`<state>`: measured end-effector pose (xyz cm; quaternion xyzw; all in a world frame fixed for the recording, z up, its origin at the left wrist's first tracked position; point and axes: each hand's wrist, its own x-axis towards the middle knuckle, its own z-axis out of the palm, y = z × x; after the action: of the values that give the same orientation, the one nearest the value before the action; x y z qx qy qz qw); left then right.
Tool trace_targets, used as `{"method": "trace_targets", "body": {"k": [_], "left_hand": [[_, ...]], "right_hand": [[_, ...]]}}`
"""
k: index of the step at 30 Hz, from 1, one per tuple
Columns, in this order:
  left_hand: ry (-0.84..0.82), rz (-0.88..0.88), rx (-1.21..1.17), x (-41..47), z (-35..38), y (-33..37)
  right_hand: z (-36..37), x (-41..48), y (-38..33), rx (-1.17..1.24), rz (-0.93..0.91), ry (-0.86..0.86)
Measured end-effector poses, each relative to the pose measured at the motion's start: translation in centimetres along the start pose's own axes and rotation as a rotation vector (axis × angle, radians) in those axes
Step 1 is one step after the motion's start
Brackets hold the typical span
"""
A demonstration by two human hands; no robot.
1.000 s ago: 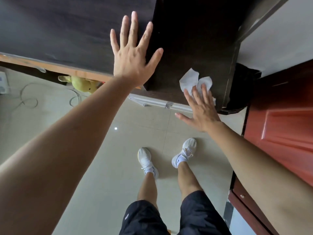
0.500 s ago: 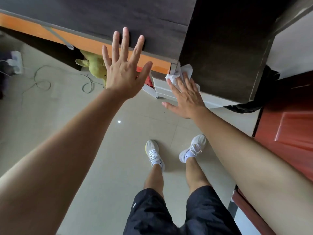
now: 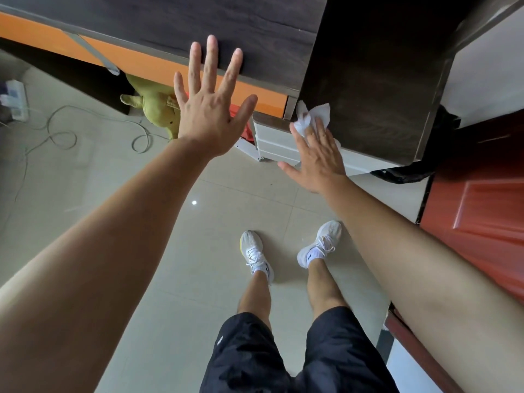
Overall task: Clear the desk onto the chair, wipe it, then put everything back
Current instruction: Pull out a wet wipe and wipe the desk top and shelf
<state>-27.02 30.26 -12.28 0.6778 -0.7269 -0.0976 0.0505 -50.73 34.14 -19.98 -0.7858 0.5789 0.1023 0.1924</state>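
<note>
**Tissue pressed at the counter's near edge**

Nearest, black shorts (image 3: 283,361) and white trainers (image 3: 256,255) are seen above the pale tiled floor (image 3: 113,222). Beyond them, the right hand (image 3: 317,156) is laid flat, fingers straight and close together, on a crumpled white paper tissue (image 3: 313,113). The tissue is pressed against the near edge of the dark wood-grain counter (image 3: 368,66), just beside the seam with its orange-fronted section. The left hand (image 3: 211,109) is held with fingers spread wide, fingertips over the counter's rim; whether it rests there cannot be told. The tissue is judged light, soft and easily bunched or torn — so it is best covered by the whole palm rather than pinched at a corner. Farther off, a yellow-green plush toy (image 3: 154,107) and grey cables (image 3: 56,131) are seen on the floor beneath the counter.
</note>
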Motion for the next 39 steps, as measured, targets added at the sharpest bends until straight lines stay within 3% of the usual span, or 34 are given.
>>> {"method": "trace_targets", "body": {"k": [5,8,11,18,21,25,28,35,39], "left_hand": [[-0.008,0.03,0.016,-0.2,-0.2,-0.2],[-0.016,0.08,0.062,-0.4,-0.5,-1.3],[-0.026,0.091,0.078,-0.8,-0.6,-1.8],[-0.033,0.039,0.052,-0.8,-0.7,-0.8],[-0.026,0.018,0.03,-1.0,-1.1,-0.3],[-0.008,-0.055,0.029,-0.8,-1.1,1.5],[0.015,-0.05,0.027,0.1,-0.8,3.4],[0.004,-0.051,-0.003,2.1,0.2,7.9],[0.029,-0.104,0.021,2.3,0.7,8.7]], "right_hand": [[-0.2,-2.1,2.4,-0.044,-0.149,-0.073],[-0.1,-0.6,0.4,-0.084,-0.3,-0.096],[-0.2,2.2,-2.9,-0.093,-0.339,-0.066],[-0.6,4.3,-5.5,-0.006,-0.302,-0.063],[-0.7,1.2,-0.7,-0.047,-0.252,-0.05],[-1.0,-3.4,8.1,-0.046,-0.039,-0.103],[-1.4,-4.2,11.1,-0.068,-0.026,-0.164],[-3.0,-0.7,7.3,0.121,-0.021,-0.095],[-4.7,5.6,4.7,0.085,-0.018,-0.181]]}}
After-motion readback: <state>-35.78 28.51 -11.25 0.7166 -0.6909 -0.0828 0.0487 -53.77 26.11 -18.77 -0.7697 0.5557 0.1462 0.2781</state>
